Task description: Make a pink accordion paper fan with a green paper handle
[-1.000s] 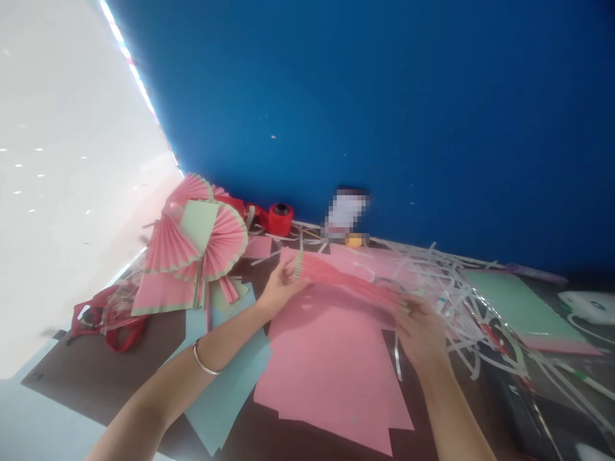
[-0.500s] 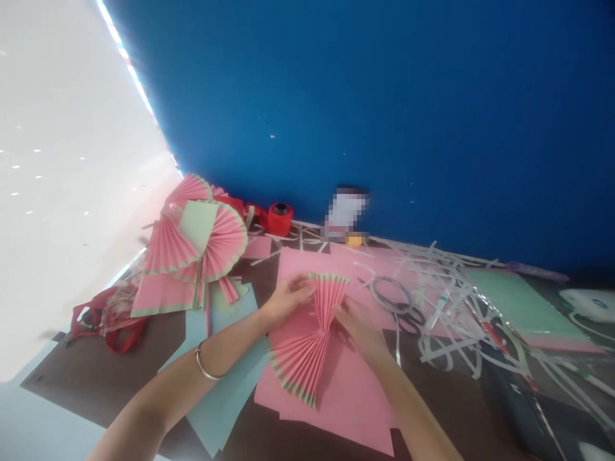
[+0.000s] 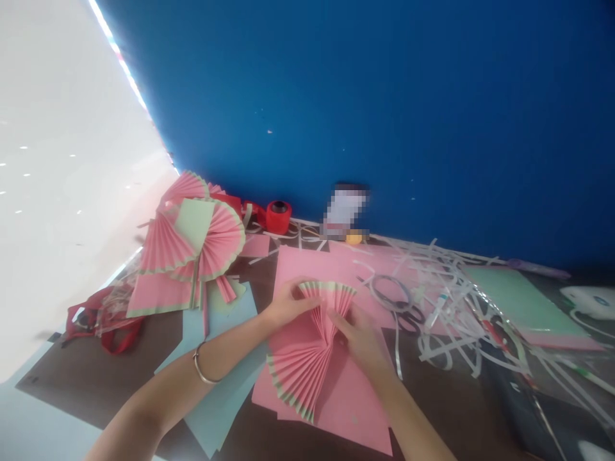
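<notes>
A pleated pink paper fan with pale green edges is pinched in at its middle, so it spreads at both ends. My left hand grips the upper left of its far half, thumb across the folds. On the right side of that same half, my right hand closes on the pleats, with thumb and fingers near the narrow middle. Under the fan lie pink paper sheets. Blue sheets rest beneath my left forearm.
Finished-looking pink fans are piled at the left, beside a red strap. A red tape roll stands by the blue wall. Scissors and tangled white paper strips lie to the right, near green sheets.
The far half of the fan has spread wider. My left thumb has moved over the pleats, and my right hand has come slightly nearer to me.
</notes>
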{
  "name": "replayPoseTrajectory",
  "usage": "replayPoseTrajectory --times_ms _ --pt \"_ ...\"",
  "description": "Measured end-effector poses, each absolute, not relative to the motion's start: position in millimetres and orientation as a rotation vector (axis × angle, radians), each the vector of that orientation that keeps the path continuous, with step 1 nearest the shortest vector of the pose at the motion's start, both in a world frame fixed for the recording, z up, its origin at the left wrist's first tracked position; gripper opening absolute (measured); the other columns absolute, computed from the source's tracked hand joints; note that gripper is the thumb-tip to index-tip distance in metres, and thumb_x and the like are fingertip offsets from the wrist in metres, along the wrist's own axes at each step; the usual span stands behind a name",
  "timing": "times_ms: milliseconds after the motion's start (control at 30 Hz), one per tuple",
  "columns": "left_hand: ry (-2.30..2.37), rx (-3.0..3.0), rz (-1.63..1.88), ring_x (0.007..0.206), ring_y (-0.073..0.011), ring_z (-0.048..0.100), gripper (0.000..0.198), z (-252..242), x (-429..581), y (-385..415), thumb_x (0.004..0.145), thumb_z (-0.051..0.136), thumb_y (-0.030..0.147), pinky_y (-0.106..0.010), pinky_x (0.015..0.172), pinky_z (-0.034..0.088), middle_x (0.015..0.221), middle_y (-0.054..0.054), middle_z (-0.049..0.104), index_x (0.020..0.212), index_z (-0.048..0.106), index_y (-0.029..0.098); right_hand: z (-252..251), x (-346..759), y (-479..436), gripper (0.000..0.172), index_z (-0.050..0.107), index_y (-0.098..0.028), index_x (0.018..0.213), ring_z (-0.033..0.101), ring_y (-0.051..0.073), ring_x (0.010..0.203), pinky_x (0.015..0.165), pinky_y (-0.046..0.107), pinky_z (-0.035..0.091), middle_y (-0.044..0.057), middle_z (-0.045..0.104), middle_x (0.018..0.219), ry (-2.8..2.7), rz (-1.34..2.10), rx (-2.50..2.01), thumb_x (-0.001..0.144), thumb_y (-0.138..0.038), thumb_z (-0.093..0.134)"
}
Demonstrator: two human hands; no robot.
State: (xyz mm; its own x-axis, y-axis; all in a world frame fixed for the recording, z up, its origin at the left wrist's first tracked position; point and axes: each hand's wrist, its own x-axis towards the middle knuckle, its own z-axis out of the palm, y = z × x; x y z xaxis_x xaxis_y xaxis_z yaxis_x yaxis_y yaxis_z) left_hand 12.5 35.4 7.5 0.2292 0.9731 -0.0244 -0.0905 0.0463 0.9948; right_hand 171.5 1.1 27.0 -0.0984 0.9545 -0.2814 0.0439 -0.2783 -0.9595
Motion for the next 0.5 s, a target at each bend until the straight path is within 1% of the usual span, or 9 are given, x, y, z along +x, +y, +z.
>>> replayPoseTrajectory --times_ms 133,167,233,300,333,400,500 --pt "0.969 1.248 1.088 0.109 -0.0218 0.051 0.032 11 12 34 0.069 0.068 0.026 -0.033 0.098 0.034 0.108 -0.006 0.061 0.099 0.062 0.018 33 168 -1 0.040 0.062 -0.018 0.097 0.055 0.016 0.051 0.047 0.027 0.043 -0.001 0.064 0.064 -1.241 1.404 -1.542 0.068 -0.046 0.065" --pt "0.973 1.246 1.088 0.110 -0.0220 0.050 0.032 12 12 33 0.068 0.068 0.026 -0.033 0.098 0.034 0.108 -0.006 0.061 0.098 0.062 0.018 34 168 -2 0.040 0.061 -0.018 0.097 0.056 0.016 0.053 0.049 0.028 0.045 0.000 0.065 0.067 -1.268 1.396 -1.556 0.069 -0.046 0.065" --pt "0.986 1.218 1.075 0.107 -0.0219 0.050 0.032 16 13 32 0.066 0.070 0.028 -0.032 0.096 0.035 0.105 -0.005 0.060 0.095 0.062 0.019 35 166 -4 0.040 0.061 -0.018 0.097 0.061 0.020 0.064 0.057 0.030 0.048 0.003 0.067 0.077 -1.299 1.394 -1.521 0.069 -0.046 0.064" --pt "0.980 1.176 1.047 0.098 -0.0205 0.054 0.029 18 14 31 0.065 0.071 0.032 -0.031 0.090 0.038 0.097 -0.004 0.061 0.088 0.062 0.018 34 166 -4 0.040 0.060 -0.018 0.098 0.062 0.022 0.075 0.067 0.033 0.050 0.005 0.068 0.085 -1.297 1.402 -1.461 0.069 -0.045 0.065" --pt "0.972 1.157 1.039 0.092 -0.0192 0.054 0.027 18 14 31 0.064 0.071 0.033 -0.030 0.087 0.039 0.091 -0.003 0.061 0.084 0.062 0.017 33 165 -5 0.040 0.060 -0.019 0.099 0.062 0.022 0.076 0.068 0.033 0.050 0.005 0.068 0.086 -1.282 1.408 -1.438 0.069 -0.044 0.066" --pt "0.975 1.126 1.053 0.084 -0.0165 0.054 0.025 18 15 31 0.065 0.070 0.036 -0.029 0.083 0.039 0.082 -0.001 0.059 0.077 0.061 0.016 30 165 -5 0.039 0.059 -0.020 0.100 0.061 0.021 0.068 0.064 0.033 0.049 0.003 0.067 0.079 -1.241 1.446 -1.422 0.069 -0.043 0.066" --pt "0.986 1.105 1.093 0.078 -0.0134 0.052 0.023 16 15 32 0.066 0.069 0.035 -0.026 0.079 0.039 0.078 0.001 0.056 0.074 0.059 0.016 26 166 -6 0.037 0.059 -0.021 0.100 0.055 0.017 0.049 0.052 0.030 0.045 -0.003 0.061 0.057 -1.179 1.546 -1.409 0.071 -0.045 0.064"
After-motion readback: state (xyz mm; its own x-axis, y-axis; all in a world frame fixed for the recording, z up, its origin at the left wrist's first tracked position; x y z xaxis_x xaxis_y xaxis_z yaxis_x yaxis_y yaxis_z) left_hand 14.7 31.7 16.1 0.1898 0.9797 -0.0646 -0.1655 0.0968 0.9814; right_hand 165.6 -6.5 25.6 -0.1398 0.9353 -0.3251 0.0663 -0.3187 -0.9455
